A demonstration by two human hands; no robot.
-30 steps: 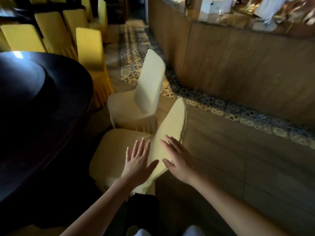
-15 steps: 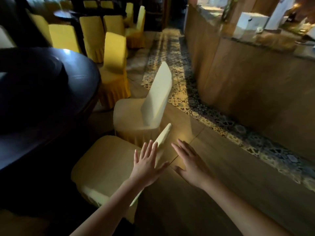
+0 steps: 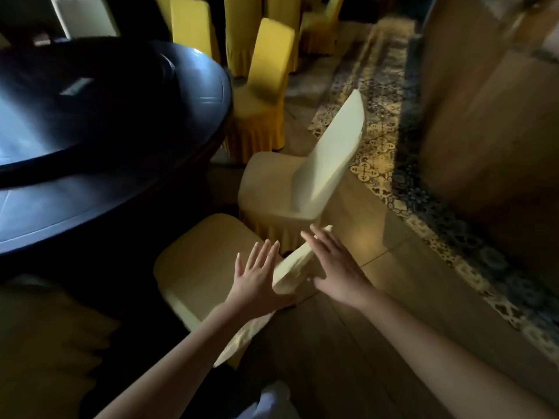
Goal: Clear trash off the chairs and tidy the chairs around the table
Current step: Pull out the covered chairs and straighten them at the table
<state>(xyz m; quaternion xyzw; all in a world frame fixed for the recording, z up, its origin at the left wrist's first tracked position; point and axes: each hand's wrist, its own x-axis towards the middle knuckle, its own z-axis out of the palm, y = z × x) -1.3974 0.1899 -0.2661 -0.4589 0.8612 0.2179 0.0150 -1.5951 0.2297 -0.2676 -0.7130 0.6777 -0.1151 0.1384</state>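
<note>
Head view: nearest cream chair (image 3: 199,267) beside dark round table (image 3: 121,189). Its backrest flanked by left hand (image 3: 260,279), right hand (image 3: 335,267), both flat, fingers straight, gripping nothing. Just beyond, second cream chair (image 3: 272,189).

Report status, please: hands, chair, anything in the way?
Left hand open, right hand open, flanking backrest of nearest cream chair. Seat beside dark round table. Second cream chair close ahead.

Single view, head-mounted, wide-angle. Your camera faces forward and steeply down. Close over your left hand (image 3: 257,279), right hand (image 3: 335,267) and nearest chair (image 3: 205,267); table (image 3: 121,189) frame left, wooden counter (image 3: 484,116) frame right.
</note>
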